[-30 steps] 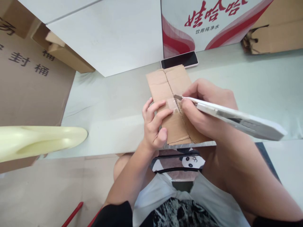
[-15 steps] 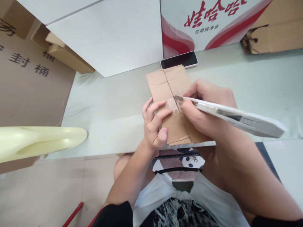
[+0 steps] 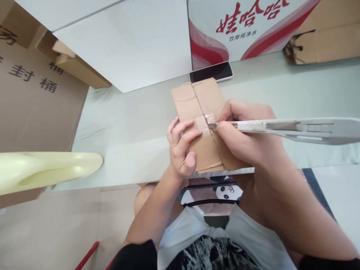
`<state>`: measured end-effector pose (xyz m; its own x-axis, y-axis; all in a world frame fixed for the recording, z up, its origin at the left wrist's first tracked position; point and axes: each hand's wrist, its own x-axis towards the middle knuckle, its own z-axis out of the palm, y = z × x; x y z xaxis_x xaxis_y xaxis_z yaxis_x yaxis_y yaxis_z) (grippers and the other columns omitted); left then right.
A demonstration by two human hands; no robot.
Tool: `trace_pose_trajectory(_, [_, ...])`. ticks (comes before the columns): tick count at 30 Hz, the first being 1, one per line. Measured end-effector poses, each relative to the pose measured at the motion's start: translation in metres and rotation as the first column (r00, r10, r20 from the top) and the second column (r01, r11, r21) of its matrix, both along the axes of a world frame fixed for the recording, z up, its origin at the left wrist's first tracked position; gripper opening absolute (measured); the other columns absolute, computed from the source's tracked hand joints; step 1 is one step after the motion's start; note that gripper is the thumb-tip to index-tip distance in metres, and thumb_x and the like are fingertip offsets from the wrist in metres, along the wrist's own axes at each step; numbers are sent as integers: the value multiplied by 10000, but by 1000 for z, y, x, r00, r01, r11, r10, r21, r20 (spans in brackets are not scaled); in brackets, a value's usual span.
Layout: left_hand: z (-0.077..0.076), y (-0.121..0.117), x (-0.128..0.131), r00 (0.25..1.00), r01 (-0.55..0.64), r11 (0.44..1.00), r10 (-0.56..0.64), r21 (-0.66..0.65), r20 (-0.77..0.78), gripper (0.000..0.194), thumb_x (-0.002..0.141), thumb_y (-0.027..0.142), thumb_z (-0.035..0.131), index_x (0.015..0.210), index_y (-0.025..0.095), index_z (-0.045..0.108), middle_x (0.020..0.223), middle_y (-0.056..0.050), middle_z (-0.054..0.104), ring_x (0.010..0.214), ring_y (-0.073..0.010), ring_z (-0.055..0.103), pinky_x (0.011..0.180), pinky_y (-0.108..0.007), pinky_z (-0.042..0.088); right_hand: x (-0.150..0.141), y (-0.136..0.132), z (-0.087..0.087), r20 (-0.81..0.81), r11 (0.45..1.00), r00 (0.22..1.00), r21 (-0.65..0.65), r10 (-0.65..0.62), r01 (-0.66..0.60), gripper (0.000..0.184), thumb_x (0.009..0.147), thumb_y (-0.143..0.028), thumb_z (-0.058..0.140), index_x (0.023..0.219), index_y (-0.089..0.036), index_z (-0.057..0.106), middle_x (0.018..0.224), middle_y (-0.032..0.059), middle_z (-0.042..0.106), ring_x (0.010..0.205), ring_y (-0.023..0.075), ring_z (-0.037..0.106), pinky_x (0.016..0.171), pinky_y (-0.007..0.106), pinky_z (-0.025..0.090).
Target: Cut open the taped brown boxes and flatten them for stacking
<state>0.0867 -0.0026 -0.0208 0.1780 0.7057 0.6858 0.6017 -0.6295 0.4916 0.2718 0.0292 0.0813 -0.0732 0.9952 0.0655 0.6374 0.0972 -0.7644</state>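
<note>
A small brown cardboard box (image 3: 187, 100) lies on the pale table, with a seam down its top and a strip of clear tape (image 3: 200, 123) across the seam. My left hand (image 3: 181, 148) grips the box at its left side, fingertips on the top near the tape. In my right hand (image 3: 257, 148) is a utility knife (image 3: 292, 127), pinched near its front between thumb and fingers. Its short blade (image 3: 212, 126) is at the seam by the tape; whether it has gone in, I cannot tell. The handle points right.
A phone (image 3: 212, 72) lies just behind the box. Behind it stand a white box (image 3: 135, 45) and a red-and-white printed carton (image 3: 239, 48). Brown cardboard (image 3: 332, 45) is at the back right. A pale yellow curved object (image 3: 56, 168) juts in from the left.
The knife's handle has swung away from me to lie nearly level, and its blade has shifted slightly towards me along the seam. My left hand stays on the box.
</note>
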Motion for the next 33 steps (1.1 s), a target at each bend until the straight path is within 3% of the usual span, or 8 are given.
trace_pose_trajectory(11, [-1, 0, 0, 1000, 10, 1000, -10, -5, 19, 439, 1052, 521, 319, 1273, 294, 623, 1370, -82, 631, 1340, -280, 582, 1282, -565, 363, 2, 0, -2, -76, 998, 996, 58, 44, -40, 137, 672, -238, 559, 592, -257, 450, 549, -25, 517, 551, 154, 430, 571, 342, 335])
trace_pose_trajectory(33, [-2, -1, 0, 999, 1, 999, 1, -45, 40, 448, 1058, 543, 321, 1264, 291, 628, 1387, -82, 628, 1353, -279, 579, 1300, -563, 347, 0, -2, -4, -59, 998, 998, 43, 37, -35, 157, 702, -210, 567, 629, -262, 437, 584, -12, 519, 574, 162, 440, 559, 344, 362])
